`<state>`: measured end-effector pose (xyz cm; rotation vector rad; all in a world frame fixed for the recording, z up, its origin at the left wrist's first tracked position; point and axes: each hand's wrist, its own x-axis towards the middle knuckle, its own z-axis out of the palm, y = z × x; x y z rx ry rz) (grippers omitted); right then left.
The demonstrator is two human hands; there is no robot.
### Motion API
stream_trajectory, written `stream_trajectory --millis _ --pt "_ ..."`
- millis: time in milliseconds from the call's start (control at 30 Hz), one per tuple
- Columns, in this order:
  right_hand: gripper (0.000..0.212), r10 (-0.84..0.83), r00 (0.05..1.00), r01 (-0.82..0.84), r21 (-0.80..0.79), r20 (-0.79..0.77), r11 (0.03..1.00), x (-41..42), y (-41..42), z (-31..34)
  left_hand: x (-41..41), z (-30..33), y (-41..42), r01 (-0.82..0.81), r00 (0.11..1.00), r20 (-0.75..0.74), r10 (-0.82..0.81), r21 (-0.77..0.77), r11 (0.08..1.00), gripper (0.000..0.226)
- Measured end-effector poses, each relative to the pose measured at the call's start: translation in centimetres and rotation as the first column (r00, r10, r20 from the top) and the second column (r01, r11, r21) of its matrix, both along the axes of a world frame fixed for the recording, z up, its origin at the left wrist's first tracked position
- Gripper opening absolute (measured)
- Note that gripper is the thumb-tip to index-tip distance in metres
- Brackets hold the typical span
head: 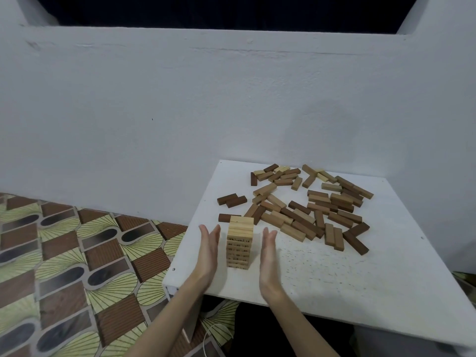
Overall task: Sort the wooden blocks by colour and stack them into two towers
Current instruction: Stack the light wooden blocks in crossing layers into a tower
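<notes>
My left hand (209, 249) and right hand (268, 253) flank the pale tower (239, 243), fingers straight, holding nothing, not touching. I'd press both flat sides evenly to square it. Beyond it, to its right, lie the loose blocks (309, 210).

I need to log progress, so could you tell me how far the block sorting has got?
Done: one light tower stands near the table's front edge. In hand: left hand and right hand flank it, open. Left: the loose pile holds dark and some light blocks; no dark tower yet.
</notes>
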<state>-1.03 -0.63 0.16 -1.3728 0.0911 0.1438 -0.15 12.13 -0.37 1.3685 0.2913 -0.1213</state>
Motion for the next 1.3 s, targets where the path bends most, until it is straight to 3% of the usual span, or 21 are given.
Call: stream_trajectory --millis 100,167,267,433,567,767,900,1167,1300 --pt "0.077 -0.065 0.998 0.066 -0.061 0.004 0.996 2.2 -2.1 0.7 1.2 3.1 1.1 -0.006 0.995 0.104 -0.013 0.186 0.983 0.065" --pt "0.066 -0.143 0.99 0.144 -0.067 0.019 0.987 3.7 -3.8 1.7 2.0 5.5 1.0 -0.014 0.981 0.186 -0.045 0.304 0.953 0.051" --pt "0.046 -0.197 0.979 0.202 -0.1 0.055 0.974 5.0 -6.5 3.2 2.9 8.9 -0.5 -0.055 0.953 0.297 -0.06 0.364 0.93 0.026" --pt "0.022 -0.26 0.957 0.283 -0.203 0.132 0.937 5.5 -10.8 3.7 4.1 11.3 -5.6 -0.042 0.918 0.37 -0.14 0.443 0.895 0.014" --pt "0.013 -0.252 0.956 0.286 -0.286 0.149 0.915 5.8 -13.9 2.2 5.6 9.7 -10.8 -0.018 0.923 0.328 -0.201 0.56 0.828 0.018" --pt "0.014 -0.21 0.967 0.249 -0.377 0.142 0.892 7.5 -17.3 0.5 9.0 4.3 -17.0 0.125 0.959 0.089 -0.271 0.722 0.68 0.026" --pt "0.016 -0.133 0.978 0.196 -0.487 0.16 0.851 11.4 -18.6 0.2 13.0 3.5 -18.7 0.128 0.963 0.037 -0.267 0.808 0.575 0.025" --pt "0.016 0.075 0.975 0.089 -0.677 0.209 0.731 23.1 -19.3 1.8 24.9 6.8 -12.2 0.082 0.983 -0.039 -0.179 0.967 0.241 0.022" --pt "0.017 0.159 0.961 0.08 -0.777 0.227 0.624 28.4 -18.7 1.9 28.9 6.6 -9.5 0.115 0.99 -0.099 -0.099 0.978 0.173 0.027"
